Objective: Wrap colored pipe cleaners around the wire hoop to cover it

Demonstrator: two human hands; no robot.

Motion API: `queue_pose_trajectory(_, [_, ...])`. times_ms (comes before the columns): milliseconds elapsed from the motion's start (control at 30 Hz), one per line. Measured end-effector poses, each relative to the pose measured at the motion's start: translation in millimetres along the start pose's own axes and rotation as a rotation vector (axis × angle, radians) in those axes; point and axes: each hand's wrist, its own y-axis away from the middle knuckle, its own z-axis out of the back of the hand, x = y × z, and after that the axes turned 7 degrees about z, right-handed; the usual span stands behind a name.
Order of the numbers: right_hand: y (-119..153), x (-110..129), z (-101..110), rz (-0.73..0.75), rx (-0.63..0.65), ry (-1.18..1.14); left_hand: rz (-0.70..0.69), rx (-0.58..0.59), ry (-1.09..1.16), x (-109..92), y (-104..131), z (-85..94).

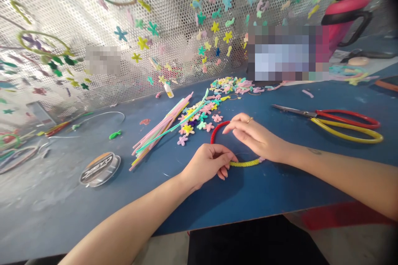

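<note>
A hoop wrapped in fuzzy pipe cleaner lies on the blue table, with a red stretch (pixel 214 132) at its far left and a yellow stretch (pixel 247 163) along its near side. My left hand (pixel 209 161) is closed on the hoop's near left part, thumb and fingertips pinched together there. Above the far right part of the hoop is my right hand (pixel 256 136), a ring on one finger. Its fingers stretch out to the left, slightly apart, with nothing visible between them. That hand and wrist hide the hoop's right side.
Left of my hands lies a bundle of pipe cleaners (pixel 164 126), beside pastel fuzzy flowers (pixel 188 128). Scissors (pixel 314 114) with red and yellow handles lie right. A clear line spool (pixel 100 169) sits left. A perforated metal panel (pixel 180 37) with hanging decorations stands behind.
</note>
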Motion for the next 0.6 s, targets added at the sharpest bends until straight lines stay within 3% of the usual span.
queue_pose_trajectory(67, [4, 3, 9, 0.006, -0.042, 0.042, -0.003, -0.006, 0.01, 1, 0, 0.2])
queue_pose_trajectory(167, [11, 5, 17, 0.068, 0.049, 0.147, -0.01, -0.009, 0.02, 2, 0, 0.7])
queue_pose_trajectory(300, [15, 6, 12, 0.203, 0.159, 0.279, -0.007, -0.008, 0.041, 2, 0, 0.8])
queue_pose_trajectory(600, [15, 13, 3, 0.31, 0.203, 0.168, 0.005, -0.016, 0.101, 1, -1, 4.2])
